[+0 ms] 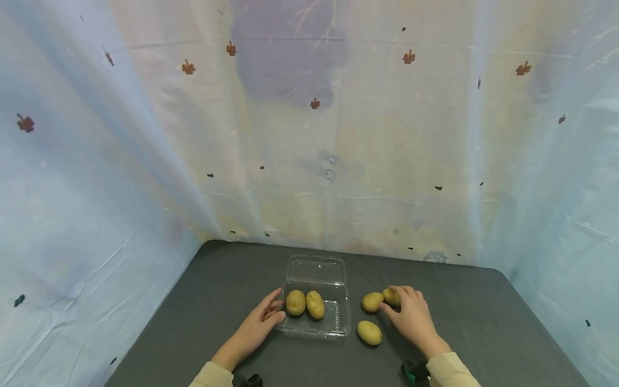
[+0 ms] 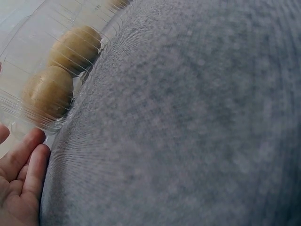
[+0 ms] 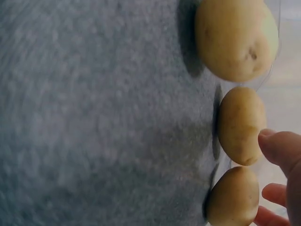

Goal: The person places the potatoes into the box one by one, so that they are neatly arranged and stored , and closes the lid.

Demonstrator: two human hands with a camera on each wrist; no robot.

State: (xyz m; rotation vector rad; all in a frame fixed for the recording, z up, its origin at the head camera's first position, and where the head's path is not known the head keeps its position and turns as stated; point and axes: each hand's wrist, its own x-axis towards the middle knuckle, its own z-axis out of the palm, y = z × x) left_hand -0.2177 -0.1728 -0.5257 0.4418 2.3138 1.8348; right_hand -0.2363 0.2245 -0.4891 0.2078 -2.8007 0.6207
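Note:
A clear plastic clamshell box (image 1: pixel 337 327) lies on the dark table with its lid (image 1: pixel 316 269) folded back. Inside it are two potatoes, one rounder (image 1: pixel 295 302) and one longer (image 1: pixel 315 305). My left hand (image 1: pixel 256 325) rests against the box's left side, its fingers (image 2: pixel 34 172) extended along the wall. To the right of the box lie three potatoes: a near one (image 1: pixel 369 332), a middle one (image 1: pixel 372 302) and a far-right one (image 1: pixel 389 296). My right hand (image 1: pixel 413 317) is spread about the far-right potato, thumb (image 3: pixel 277 143) near the middle one; firm contact is unclear.
Grey-black cloth covers the table (image 1: pixel 464 317), whose far corners are rounded. A pale patterned curtain (image 1: pixel 367 161) hangs behind and on both sides. Dark bands (image 1: pixel 247 380) sit at both wrists, below light sleeves.

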